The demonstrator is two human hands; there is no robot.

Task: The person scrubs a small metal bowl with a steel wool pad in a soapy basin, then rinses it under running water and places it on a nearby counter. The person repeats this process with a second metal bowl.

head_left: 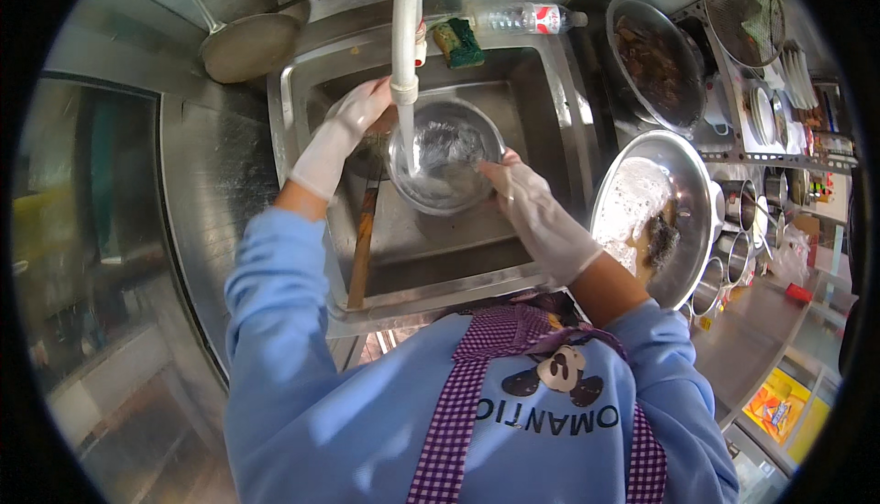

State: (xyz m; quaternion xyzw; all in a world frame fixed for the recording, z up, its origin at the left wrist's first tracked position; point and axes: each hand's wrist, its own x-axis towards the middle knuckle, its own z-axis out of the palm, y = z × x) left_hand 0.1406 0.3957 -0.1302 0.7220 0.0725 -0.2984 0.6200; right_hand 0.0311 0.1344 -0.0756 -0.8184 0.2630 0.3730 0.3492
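Note:
A stainless steel bowl (447,191) is in the sink (440,256), under a stream of water from the white tap (405,30). My gloved right hand (526,195) grips the bowl's right rim, fingers at its edge. My gloved left hand (357,116) is at the bowl's upper left. Its fingertips pass behind the tap, so their hold is hidden. Below that hand lies a wooden-handled utensil (363,250), its handle against the sink's front edge and its metal head partly hidden. A green and yellow scouring sponge (459,43) rests at the sink's back rim.
Right of the sink stands a large metal basin (698,229) with suds and a steel scourer (663,239). Behind it is a pot (656,71) of dark contents. A plastic bottle (529,18) lies along the back ledge. At back left is a long-handled pan or ladle (247,47).

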